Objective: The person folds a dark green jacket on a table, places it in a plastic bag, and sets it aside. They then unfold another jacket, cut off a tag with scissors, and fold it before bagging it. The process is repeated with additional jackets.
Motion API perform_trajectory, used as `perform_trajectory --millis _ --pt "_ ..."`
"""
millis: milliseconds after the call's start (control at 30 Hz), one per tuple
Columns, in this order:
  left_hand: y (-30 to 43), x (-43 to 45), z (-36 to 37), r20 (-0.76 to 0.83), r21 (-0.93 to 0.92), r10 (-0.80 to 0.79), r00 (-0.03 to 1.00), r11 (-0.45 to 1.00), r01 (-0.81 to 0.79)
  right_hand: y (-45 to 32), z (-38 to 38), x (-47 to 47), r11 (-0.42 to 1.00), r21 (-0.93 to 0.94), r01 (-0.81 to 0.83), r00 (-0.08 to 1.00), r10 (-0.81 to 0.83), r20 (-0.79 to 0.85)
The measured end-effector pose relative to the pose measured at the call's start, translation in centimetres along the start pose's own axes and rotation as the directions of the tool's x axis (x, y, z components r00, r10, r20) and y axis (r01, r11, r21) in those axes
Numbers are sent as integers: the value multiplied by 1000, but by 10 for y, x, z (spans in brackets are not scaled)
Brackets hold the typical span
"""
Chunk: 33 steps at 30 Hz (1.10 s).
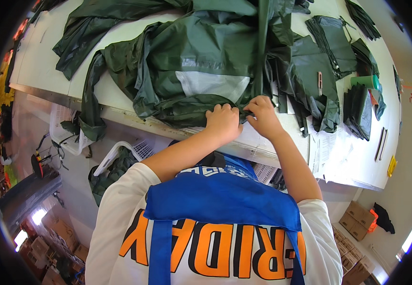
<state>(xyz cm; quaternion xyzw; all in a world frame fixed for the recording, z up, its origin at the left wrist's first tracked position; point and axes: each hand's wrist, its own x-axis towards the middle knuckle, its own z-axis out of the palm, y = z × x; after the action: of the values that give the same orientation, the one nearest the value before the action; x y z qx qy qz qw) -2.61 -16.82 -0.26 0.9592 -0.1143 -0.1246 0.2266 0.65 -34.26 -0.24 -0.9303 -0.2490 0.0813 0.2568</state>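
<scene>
A dark green waterproof jacket (220, 42) lies spread on the white worktable, with pale mesh lining (213, 83) showing in its middle. At its near edge, my left hand (224, 121) grips the bunched green fabric, knuckles up. Close beside it on the right, my right hand (261, 112) pinches the same edge between thumb and fingers. The fingertips of both hands are partly hidden in the folds. One sleeve (92, 99) of green fabric hangs over the table's front edge at the left.
Folded green garments (313, 67) lie at the right, with a small pinkish-handled tool (320, 83) on them. Beyond are a green roll (364, 82), printed papers (327, 153) and a yellow object (391, 166). White plastic baskets (118, 153) stand below the table's metal-trimmed edge (45, 95).
</scene>
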Motion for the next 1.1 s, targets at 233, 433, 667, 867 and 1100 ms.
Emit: perform_trajectory --millis 233,433,667,867,1100 --pt "-2 10 2 2 -394 -108 994 914 100 -8 -9 -6 996 83 9 997 -2 -76" --pt "-13 4 6 -214 -442 -21 977 894 -78 -12 -6 -9 988 -54 141 969 -149 -195" --pt "-13 -4 -4 -237 -494 -70 969 868 -58 -29 -7 -7 975 -79 207 941 -220 -257" --pt "-65 -30 -56 -503 -141 -40 863 989 -36 3 -29 -22 996 -80 40 935 -65 -349" --pt "-110 -86 -89 -427 -18 -128 895 991 133 26 -34 -42 981 194 -24 992 47 -116"
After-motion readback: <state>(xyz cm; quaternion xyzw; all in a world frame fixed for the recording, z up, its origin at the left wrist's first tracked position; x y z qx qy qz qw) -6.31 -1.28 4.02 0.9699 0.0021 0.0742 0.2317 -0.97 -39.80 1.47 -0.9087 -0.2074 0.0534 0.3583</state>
